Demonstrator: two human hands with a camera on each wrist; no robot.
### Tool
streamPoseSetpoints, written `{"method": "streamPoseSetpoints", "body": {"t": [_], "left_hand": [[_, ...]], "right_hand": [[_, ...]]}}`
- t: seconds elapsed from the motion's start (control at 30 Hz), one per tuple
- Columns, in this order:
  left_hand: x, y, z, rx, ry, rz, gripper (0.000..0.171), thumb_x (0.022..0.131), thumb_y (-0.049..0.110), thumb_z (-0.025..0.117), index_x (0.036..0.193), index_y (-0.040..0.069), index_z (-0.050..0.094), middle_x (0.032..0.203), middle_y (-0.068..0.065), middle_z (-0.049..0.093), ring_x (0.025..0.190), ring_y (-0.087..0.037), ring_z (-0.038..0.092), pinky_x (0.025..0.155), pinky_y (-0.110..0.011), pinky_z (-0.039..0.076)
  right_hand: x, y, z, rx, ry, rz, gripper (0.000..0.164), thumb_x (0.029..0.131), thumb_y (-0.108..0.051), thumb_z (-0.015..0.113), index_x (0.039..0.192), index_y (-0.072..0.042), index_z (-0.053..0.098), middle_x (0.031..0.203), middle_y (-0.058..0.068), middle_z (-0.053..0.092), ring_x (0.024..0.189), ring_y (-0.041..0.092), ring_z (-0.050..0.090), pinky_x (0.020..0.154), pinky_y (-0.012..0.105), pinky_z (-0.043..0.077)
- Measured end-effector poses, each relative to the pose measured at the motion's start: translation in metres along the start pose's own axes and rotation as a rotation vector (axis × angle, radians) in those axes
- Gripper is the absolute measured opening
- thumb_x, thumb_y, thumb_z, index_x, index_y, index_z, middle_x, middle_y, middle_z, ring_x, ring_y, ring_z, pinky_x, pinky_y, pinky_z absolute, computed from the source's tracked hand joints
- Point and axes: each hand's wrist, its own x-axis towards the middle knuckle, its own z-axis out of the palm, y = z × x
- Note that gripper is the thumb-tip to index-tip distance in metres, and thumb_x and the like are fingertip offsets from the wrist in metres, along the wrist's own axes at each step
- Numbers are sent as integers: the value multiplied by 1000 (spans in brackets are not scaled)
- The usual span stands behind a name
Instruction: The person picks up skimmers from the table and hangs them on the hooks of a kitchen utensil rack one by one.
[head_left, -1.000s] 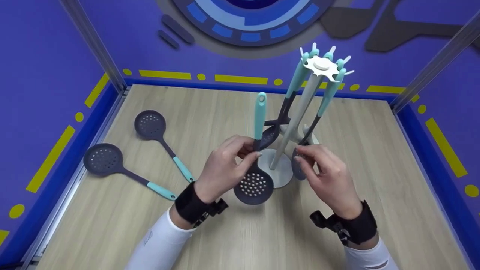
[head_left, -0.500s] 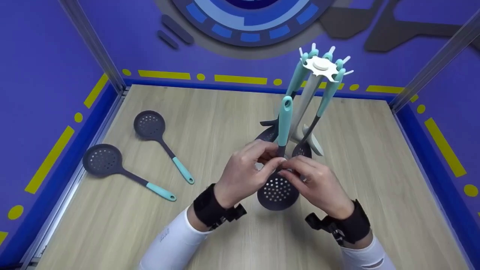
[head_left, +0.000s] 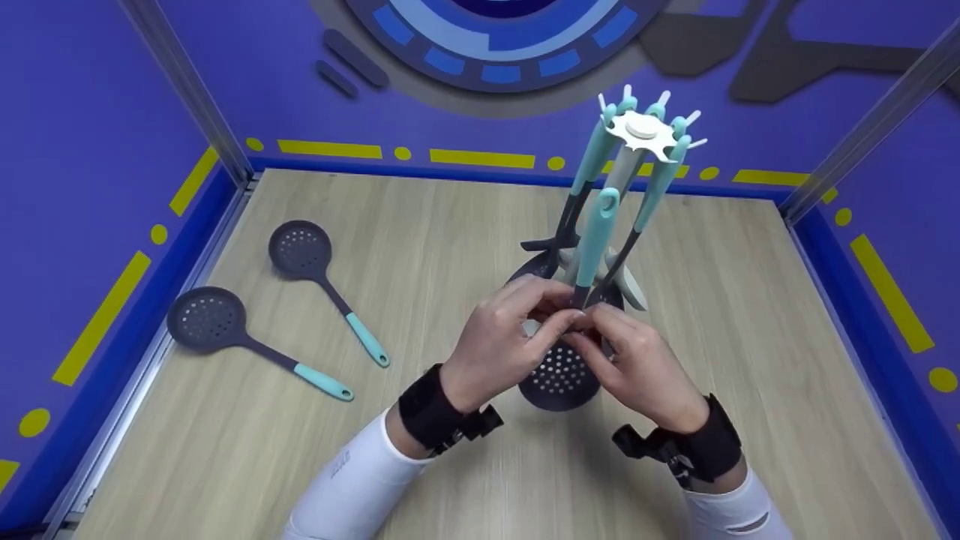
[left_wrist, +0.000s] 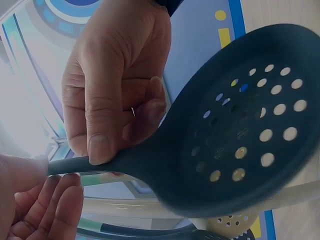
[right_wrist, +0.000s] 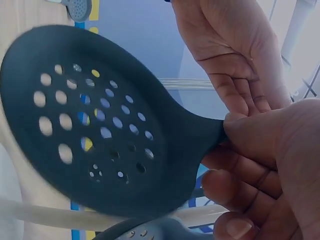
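Observation:
In the head view both hands hold a dark slotted skimmer with a turquoise handle, its perforated head pointing down toward me. My left hand pinches the dark shaft just under the handle. Lower on the shaft, close to the head, my right hand pinches with thumb and fingers. The left wrist view shows the right thumb pressed on the neck of the skimmer. Behind it stands a utensil rack with a white hooked top, where several turquoise-handled utensils hang. The right wrist view has the skimmer head up close.
Two more skimmers lie on the wooden table at the left, one farther back and one nearer. Hanging from the rack are a dark-headed utensil and a pale one. Blue panels enclose the table.
My left hand carried the skimmer right, in front of the rack. My right hand moved left from beside a hanging utensil and took hold of the skimmer's lower shaft.

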Motion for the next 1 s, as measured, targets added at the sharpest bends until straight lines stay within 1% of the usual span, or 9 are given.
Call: {"method": "streamPoseSetpoints", "body": {"t": [0.07,0.17,0.3,0.47,0.57,0.7,0.83,1.0], "left_hand": [[0,-1,0,11,6,15,23,103,28,63,117,11,68,104,1,69,92,-2,66,80,-15,56],[-2,-3,-1,35,19,26,23,104,28,62,119,12,67,107,1,69,93,-2,66,82,-15,56],[-6,-6,-1,55,34,19,23,104,26,60,122,12,67,109,2,70,95,-2,66,84,-15,55],[-9,-8,0,48,51,4,23,105,23,59,123,12,67,112,1,71,97,-2,67,86,-15,55],[-11,-9,1,50,55,-3,22,105,22,59,122,12,67,112,1,71,96,-3,67,85,-16,55],[-14,-11,2,55,48,-15,22,105,21,59,123,12,67,112,0,71,96,-3,67,85,-16,55],[-17,-15,2,66,45,-28,22,105,22,58,123,12,67,112,2,71,96,-3,66,84,-16,55],[-21,-18,3,79,45,-38,23,105,23,58,123,12,67,111,3,71,96,-2,66,84,-16,55]], "right_hand": [[0,1,-3,7,14,8,15,94,-6,72,107,-12,67,98,-6,67,88,2,62,76,17,53],[0,2,-7,16,43,43,16,95,-4,71,108,-12,66,96,-6,64,85,3,58,75,14,50],[0,3,-13,43,90,107,13,96,-3,68,107,-9,65,92,-5,61,77,5,55,67,13,48],[-1,7,-16,33,139,182,6,99,-6,66,104,-8,64,87,-3,58,71,7,51,59,14,44],[-2,8,-19,20,136,228,4,100,-10,65,104,-10,64,86,-4,57,70,8,50,58,15,43],[-3,9,-23,11,104,261,5,101,-14,65,105,-12,64,87,-5,58,70,9,52,58,16,45],[-4,11,-25,-7,72,250,5,101,-15,65,105,-13,64,90,-4,61,73,8,55,61,15,49],[-4,13,-24,-18,60,236,5,101,-16,65,105,-13,64,91,-4,63,75,6,57,62,16,51]]}}
